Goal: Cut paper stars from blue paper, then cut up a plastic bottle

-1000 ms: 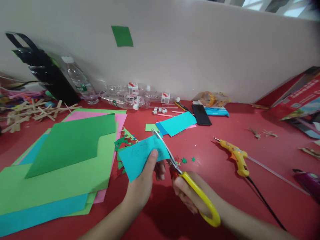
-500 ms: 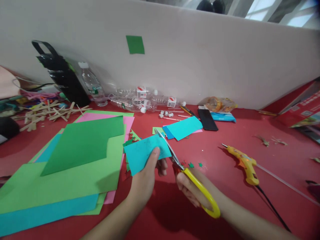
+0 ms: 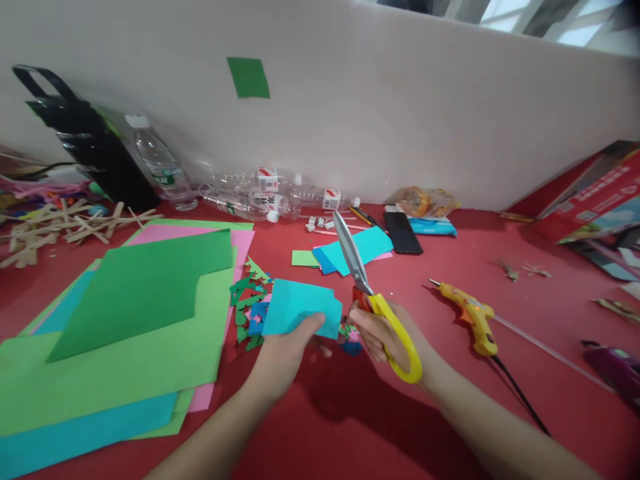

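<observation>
Above the red table (image 3: 450, 267), right of the spread of coloured sheets (image 3: 125, 320), a small blue paper (image 3: 300, 308) is pinched at its near edge by the left hand (image 3: 285, 353), with its long axis running left to right. Just beside its right edge are the yellow-handled scissors (image 3: 361, 288) — gripped in the closed right hand (image 3: 387, 333) — with the blades shut and pointed up toward the far wall, clear of the paper.

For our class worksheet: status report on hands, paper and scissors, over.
Left hand grips small turquoise paper rectangle. Right hand holds yellow-handled steel scissors, blades shut, off the paper. Green paper scraps beside it.
</observation>
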{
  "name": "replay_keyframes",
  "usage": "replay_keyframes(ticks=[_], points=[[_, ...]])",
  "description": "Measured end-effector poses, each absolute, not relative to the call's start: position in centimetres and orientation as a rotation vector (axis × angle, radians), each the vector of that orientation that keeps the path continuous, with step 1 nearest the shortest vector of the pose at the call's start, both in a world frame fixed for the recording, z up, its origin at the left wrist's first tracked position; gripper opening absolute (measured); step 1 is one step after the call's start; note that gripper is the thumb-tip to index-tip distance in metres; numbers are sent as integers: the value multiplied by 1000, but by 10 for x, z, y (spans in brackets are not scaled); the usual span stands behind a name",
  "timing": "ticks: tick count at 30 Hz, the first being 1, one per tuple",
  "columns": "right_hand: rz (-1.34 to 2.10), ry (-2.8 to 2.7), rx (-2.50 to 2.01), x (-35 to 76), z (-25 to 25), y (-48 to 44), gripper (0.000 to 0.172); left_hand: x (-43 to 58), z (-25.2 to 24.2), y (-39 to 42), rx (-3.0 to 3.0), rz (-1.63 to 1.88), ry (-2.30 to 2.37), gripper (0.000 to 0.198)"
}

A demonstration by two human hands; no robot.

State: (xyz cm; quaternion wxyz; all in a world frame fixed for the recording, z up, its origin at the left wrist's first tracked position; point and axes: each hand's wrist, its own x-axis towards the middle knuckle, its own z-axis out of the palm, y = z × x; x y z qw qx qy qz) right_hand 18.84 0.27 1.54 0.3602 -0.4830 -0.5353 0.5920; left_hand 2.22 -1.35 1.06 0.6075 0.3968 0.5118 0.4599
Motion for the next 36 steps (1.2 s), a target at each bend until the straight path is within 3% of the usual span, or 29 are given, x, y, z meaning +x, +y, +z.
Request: replay_keyframes(ticks=[4, 11, 16, 20, 26, 36], points=[[1583, -1389, -1209, 194, 13, 6, 30, 24, 13, -16, 1052, 822, 961, 11], [1495, -1422, -1206, 195, 16, 1, 23, 24, 6, -14, 995, 835, 943, 13], [1439, -1398, -1209, 194, 11, 0, 31, 26, 7, -12, 902, 853, 907, 13], [1449, -1526, -1248, 208, 4, 1, 46, 20, 11, -4, 846, 1067, 987, 20], [1290, -1892, -1382, 227, 9, -1, 41, 0, 20, 9, 655, 1348, 1055, 20], [1490, -2070, -1291, 222, 11, -8, 54, 4, 20, 2, 760, 1422, 1047, 12]])
